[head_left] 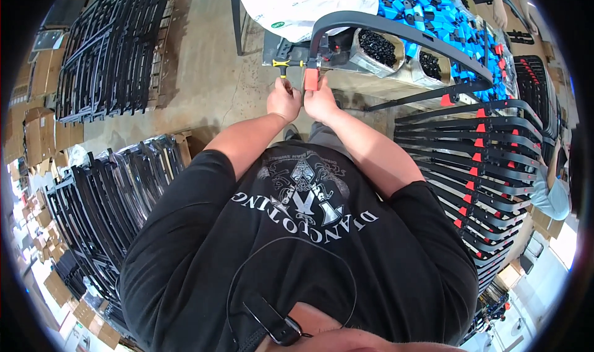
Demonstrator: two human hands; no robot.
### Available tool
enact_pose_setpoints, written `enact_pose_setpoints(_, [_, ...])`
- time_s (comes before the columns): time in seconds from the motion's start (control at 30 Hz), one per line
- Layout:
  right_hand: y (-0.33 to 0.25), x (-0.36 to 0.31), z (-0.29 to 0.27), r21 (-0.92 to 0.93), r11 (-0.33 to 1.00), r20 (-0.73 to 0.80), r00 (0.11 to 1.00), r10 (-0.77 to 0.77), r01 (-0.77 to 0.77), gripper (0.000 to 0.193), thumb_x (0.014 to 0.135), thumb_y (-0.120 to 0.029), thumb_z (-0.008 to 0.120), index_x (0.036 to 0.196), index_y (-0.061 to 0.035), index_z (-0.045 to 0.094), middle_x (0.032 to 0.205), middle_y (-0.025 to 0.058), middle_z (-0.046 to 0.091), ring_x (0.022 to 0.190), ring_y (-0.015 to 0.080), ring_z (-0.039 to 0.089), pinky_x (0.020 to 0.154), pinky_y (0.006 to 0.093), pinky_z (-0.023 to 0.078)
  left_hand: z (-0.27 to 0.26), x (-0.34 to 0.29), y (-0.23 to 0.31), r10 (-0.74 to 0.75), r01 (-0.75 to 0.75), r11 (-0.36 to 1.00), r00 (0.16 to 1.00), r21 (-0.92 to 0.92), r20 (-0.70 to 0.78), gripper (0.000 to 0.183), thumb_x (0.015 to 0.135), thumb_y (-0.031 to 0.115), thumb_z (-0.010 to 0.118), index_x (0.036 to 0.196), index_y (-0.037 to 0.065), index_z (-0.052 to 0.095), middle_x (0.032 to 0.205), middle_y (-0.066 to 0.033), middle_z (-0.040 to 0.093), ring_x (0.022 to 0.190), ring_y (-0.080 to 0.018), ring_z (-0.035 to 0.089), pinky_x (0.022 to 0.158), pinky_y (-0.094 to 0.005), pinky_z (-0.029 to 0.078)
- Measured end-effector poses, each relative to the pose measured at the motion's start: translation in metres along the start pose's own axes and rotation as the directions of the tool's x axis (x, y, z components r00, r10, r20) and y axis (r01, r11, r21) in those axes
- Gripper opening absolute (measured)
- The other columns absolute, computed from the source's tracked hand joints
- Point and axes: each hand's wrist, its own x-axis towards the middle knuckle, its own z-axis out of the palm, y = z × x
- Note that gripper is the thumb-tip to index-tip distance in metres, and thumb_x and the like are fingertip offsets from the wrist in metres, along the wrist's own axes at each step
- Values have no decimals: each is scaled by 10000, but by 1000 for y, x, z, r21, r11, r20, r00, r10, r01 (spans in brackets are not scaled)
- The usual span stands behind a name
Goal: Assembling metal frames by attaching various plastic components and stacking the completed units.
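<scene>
My left hand is closed round the handle of a small yellow-and-black hammer, its head pointing away from me. Beside it, my right hand grips a red plastic end piece at the near end of a black curved frame bar. From there the bar arches across to the right, over the front of the workbench. The hammer head is just left of the bar's end; whether they touch I cannot tell. My right fingers partly hide behind the red piece.
On the workbench stand boxes of small black parts, a heap of blue plastic pieces and a white bag. Black curved bars with red pieces are stacked at my right. Black metal frames stand at my left.
</scene>
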Motion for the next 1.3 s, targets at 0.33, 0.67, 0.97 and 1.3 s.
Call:
enact_pose_setpoints(0.33, [50,15,0,299,948,-226,957,180,-107,280,947,-189,572,1152,-12,501,1021,272,677,1006,443,665,869,498,506,-13,23,33,-232,288,745,958,-602,171,141,925,158,665,894,99,541,694,16,538,512,-108,476,486,-312,407])
enact_pose_setpoints(0.67, [115,-98,-123,785,603,-99,934,344,-139,143,959,-151,618,901,-63,521,692,28,522,559,147,523,542,340,495,-38,46,-2,-362,389,353,895,-851,259,185,940,204,625,821,107,522,618,15,470,462,-112,422,410,-304,334])
enact_pose_setpoints(0.97, [99,-113,-175,680,731,-5,997,-83,64,193,978,-143,600,1099,-11,670,873,49,678,815,121,637,752,289,524,-129,-43,102,653,-624,757,731,194,-199,162,912,181,725,960,30,691,780,-110,634,756,-165,618,687,-355,498])
enact_pose_setpoints(1.3, [4,-63,-229,505,863,376,896,-236,15,359,899,-167,588,1225,-25,637,895,81,691,835,204,651,775,347,528,3,-37,216,167,59,846,915,-530,368,234,971,210,690,1031,-15,662,827,-44,706,684,-87,635,599,-268,512])
